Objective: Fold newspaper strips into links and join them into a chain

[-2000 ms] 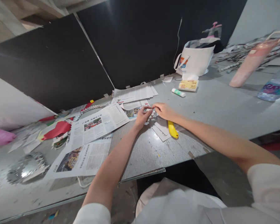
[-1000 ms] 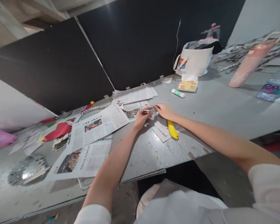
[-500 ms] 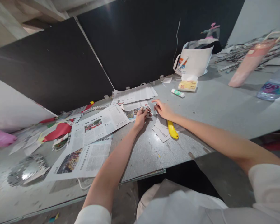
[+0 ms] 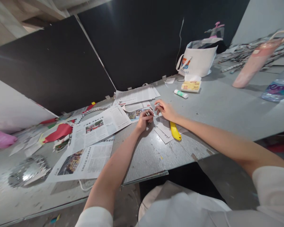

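Observation:
Both of my hands work close together over the grey table. My left hand is closed round a small folded piece of newspaper, its fingers curled. My right hand hovers just to the right of it with fingers bent, its fingertips resting on a paper strip. A yellow utility knife lies under my right wrist on several cut paper slips.
Newspaper sheets spread to the left, a stack lies behind the hands. A glue stick, yellow tissue pack, white bag, pink bottle and water bottle stand at the right. Red paper scraps lie far left.
My hands were pinching one small paper piece together; now they have parted a little, the left keeping the folded piece and the right shifted back onto a strip.

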{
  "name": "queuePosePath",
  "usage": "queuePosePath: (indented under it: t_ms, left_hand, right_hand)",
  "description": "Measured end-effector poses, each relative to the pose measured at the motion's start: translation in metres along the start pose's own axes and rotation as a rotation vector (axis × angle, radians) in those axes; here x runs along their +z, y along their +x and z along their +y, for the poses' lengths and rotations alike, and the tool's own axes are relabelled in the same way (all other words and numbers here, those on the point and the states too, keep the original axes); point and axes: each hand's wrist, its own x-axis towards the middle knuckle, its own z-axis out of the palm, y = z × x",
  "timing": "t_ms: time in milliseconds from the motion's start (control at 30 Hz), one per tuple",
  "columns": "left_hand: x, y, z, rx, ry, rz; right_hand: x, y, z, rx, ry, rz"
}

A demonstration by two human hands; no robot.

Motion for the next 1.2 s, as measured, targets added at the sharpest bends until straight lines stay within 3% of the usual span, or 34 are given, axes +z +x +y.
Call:
queuePosePath:
  t_ms: [233, 700, 1200]
  left_hand:
    - [0.004, 0.0, 0.0, -0.048, 0.014, 0.074]
    - [0.01, 0.007, -0.007, 0.016, 0.026, 0.236]
    - [-0.002, 0.01, -0.017, 0.194, 0.315, 0.232]
  right_hand:
    - [-0.001, 0.0, -0.003, 0.007, 0.006, -0.004]
    - [0.002, 0.001, -0.001, 0.01, -0.033, -0.011]
    - [0.0, -0.002, -0.007, 0.064, -0.125, -0.037]
